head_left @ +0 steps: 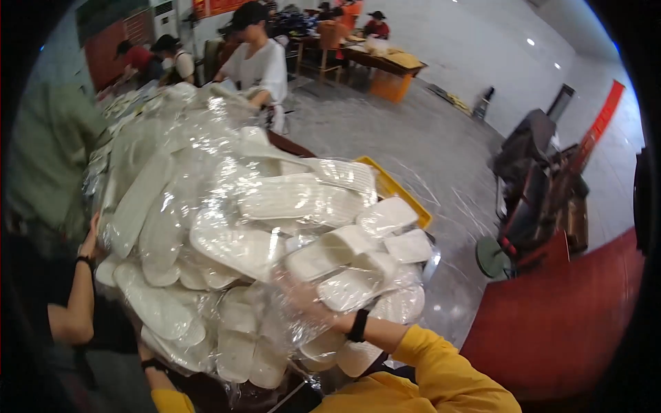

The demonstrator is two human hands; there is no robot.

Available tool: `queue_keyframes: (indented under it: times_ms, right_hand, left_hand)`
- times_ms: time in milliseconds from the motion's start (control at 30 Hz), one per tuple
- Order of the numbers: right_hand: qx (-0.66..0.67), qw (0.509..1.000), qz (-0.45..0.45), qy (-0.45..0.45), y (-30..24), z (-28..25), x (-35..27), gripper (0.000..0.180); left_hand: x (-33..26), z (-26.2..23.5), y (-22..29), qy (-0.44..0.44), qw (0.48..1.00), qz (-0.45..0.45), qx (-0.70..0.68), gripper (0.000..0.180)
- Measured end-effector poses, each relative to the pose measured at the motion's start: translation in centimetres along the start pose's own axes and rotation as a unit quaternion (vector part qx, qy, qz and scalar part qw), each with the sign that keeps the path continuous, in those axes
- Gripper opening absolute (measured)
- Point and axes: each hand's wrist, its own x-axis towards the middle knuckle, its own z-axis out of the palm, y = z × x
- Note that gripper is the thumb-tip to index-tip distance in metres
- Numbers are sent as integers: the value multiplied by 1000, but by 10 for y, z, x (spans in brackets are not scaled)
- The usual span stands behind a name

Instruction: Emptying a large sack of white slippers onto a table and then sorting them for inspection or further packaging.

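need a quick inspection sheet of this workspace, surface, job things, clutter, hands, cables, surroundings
surface: yellow crate edge shows behind the load; grey floor beyond
job's things: big clear plastic bag stuffed with white slippers
clutter: nothing seen
grippers: right hand pressed against the bag, seen through the film; left hand at the bag's lower edge, mostly hidden
cables: nothing seen
surroundings: another person's hand on the bag's left side; people at tables behind; a dark machine at right
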Motion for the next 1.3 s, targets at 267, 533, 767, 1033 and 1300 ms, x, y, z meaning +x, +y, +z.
queue_keyframes:
  times_ms: [267, 533, 767, 1033, 1300]
  right_hand:
    - [164, 973, -154, -50, -24, 64, -37, 60]
    - [-103, 894, -342, -270, -141, 69, -120, 40]
    - [-449, 713, -155, 516, -13, -247, -132, 49]
    - [-455, 782, 56, 423, 123, -257, -81, 77]
    - [-384, 838, 115, 369, 93, -177, -71, 84]
  left_hand:
    - [-4, -31, 20, 234, 882, -91, -399, 73]
    - [-12, -24, 48, 345, 857, -146, -353, 80]
    - [-37, 43, 155, 403, 819, -121, -389, 87]
    - [-66, 95, 173, 312, 914, -77, -247, 88]
    - [-65, 114, 181, 337, 925, -125, -120, 92]
